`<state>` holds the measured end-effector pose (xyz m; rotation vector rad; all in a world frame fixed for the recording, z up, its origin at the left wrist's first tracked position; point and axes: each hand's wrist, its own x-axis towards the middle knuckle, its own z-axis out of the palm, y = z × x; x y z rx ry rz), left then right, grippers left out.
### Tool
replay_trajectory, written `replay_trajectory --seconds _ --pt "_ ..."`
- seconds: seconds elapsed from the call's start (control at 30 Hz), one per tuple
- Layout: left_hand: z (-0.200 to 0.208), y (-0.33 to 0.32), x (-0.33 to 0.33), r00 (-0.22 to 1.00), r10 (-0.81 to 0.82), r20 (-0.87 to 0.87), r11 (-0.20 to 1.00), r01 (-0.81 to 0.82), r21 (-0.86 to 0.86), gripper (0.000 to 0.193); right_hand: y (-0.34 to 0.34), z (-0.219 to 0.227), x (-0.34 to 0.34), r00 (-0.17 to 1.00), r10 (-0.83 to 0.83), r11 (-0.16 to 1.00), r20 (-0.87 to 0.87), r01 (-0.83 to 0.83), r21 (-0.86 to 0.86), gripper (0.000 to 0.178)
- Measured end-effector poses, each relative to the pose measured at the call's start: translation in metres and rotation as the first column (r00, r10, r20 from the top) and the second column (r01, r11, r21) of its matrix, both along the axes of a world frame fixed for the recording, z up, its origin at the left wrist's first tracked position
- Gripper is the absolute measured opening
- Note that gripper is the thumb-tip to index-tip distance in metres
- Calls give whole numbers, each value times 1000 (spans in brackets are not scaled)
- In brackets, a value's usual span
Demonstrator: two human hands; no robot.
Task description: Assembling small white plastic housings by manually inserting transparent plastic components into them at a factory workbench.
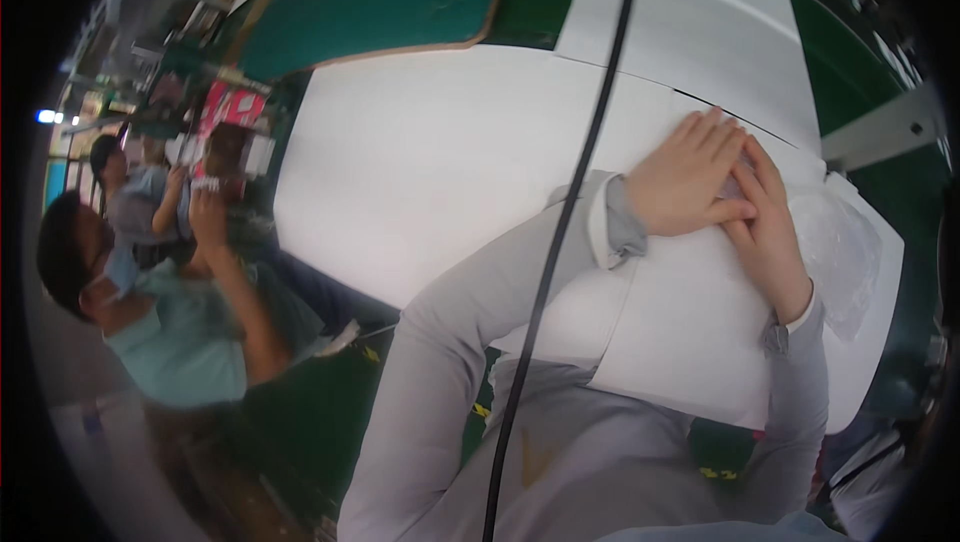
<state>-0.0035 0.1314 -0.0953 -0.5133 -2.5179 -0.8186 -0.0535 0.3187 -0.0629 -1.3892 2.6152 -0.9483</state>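
Both of my hands lie close together on the white sheet-covered table (430, 172), to the right. My left hand (685, 177) is spread flat, palm down, fingers pointing away from me and thumb toward the right hand. Its fingertips meet those of my right hand (768, 232), which reaches in from the right with fingers stretched out. In the gap between them shows a small pinkish, see-through patch (738, 182); what it is I cannot make out. Just right of my right hand lies a crumpled clear plastic bag (840, 252).
A black cable (565, 212) hangs across the view in front of my left arm. Beyond the table is a green board (375, 2) with a brown edge. A grey metal post (880, 127) stands at the right. On the left, a masked person (180, 332) in light green works nearby, another behind.
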Motion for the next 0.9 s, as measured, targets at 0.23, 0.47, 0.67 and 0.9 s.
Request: replay_trajectory --seconds 0.23,0.47,0.67,0.9 --pt "-1 11 -1 998 26 -63 999 -25 24 84 16 32 -9 993 20 996 120 -9 -92 38" --pt "2 -8 -5 998 -59 4 997 59 -55 70 37 12 -60 979 -111 975 -169 75 -208 26" --pt "29 0 0 994 -92 -57 980 81 -180 69 69 19 -89 965 -102 991 -241 77 -108 21" --pt "43 48 15 945 -328 11 905 318 -283 65 83 11 -86 936 -83 990 -343 36 -140 21"
